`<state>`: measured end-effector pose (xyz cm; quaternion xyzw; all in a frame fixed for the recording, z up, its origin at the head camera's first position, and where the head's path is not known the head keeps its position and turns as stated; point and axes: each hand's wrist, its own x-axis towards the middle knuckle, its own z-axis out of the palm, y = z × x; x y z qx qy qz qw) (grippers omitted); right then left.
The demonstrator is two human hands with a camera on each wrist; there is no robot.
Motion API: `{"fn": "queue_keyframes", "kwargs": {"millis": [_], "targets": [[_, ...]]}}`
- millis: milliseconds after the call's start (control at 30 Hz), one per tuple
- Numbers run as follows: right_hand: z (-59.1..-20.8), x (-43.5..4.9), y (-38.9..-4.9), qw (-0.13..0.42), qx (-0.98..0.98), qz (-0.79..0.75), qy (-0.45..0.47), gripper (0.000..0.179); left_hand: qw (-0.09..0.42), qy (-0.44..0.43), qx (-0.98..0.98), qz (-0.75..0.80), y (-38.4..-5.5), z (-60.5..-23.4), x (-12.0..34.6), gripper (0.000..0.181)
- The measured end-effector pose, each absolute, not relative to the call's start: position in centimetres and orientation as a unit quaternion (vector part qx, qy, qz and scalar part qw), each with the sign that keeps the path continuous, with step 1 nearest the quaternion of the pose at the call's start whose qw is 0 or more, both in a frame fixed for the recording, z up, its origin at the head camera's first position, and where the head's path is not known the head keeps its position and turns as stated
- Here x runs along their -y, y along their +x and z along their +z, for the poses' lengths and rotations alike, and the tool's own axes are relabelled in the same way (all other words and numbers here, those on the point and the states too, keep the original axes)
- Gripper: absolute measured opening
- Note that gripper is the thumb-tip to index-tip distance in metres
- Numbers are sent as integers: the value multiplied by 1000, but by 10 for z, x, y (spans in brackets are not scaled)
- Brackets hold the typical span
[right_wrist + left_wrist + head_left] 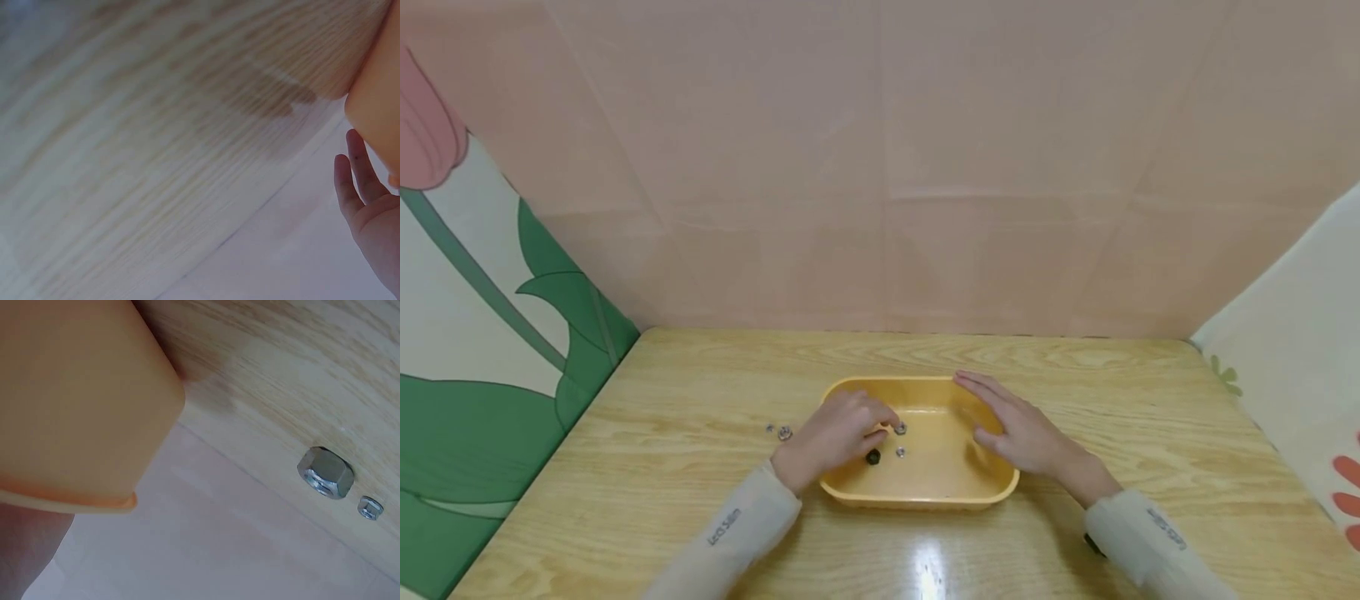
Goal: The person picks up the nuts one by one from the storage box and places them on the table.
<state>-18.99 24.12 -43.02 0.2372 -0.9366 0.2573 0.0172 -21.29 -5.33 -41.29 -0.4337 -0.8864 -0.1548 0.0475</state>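
Observation:
A yellow plastic tray (925,502) stands on the wooden table. Over its left side reaches my left hand (842,429), index fingertip right beside a silver nut (901,427); whether they touch is unclear. Thumb and index finger are apart. Near that thumb, a black nut (872,457) and a smaller silver nut (901,452) lie on the tray floor. At the tray's right side is my right hand (1026,429), thumb over the inside and the other fingers extended along the rim. In the right wrist view, two straight fingers (350,181) lie by the tray's outer wall.
Left of the tray, a larger silver hex nut (325,472) and a small silver nut (370,508) lie on the table (700,392). A pinkish cloth backdrop (880,208) rises behind the table's far edge. Printed cloth panels (475,333) flank both sides.

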Motion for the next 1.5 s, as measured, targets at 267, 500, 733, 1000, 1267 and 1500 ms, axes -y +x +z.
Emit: {"fn": "queue_keyframes", "kwargs": {"millis": [267, 500, 733, 1000, 1267, 1500], "targets": [[-431, -241, -190, 13, 936, 263, 235, 74, 42, -445, 884, -135, -209, -416, 48, 17], [-430, -241, -190, 16, 935, 263, 238, 74, 49, -467, 873, -128, -209, -418, 42, 16], [-430, -241, -191, 16, 935, 263, 237, 74, 42, -470, 873, -124, -208, -424, 36, 9], [-430, -242, -190, 14, 935, 264, 237, 74, 26, -455, 884, -107, -206, -427, 33, 9], [-430, -242, -191, 14, 935, 261, 238, 73, 11, -444, 892, -87, -205, -428, 32, 10], [-429, -241, -190, 14, 936, 260, 236, 74, 11, -445, 893, -74, -204, -429, 33, 10]]}}
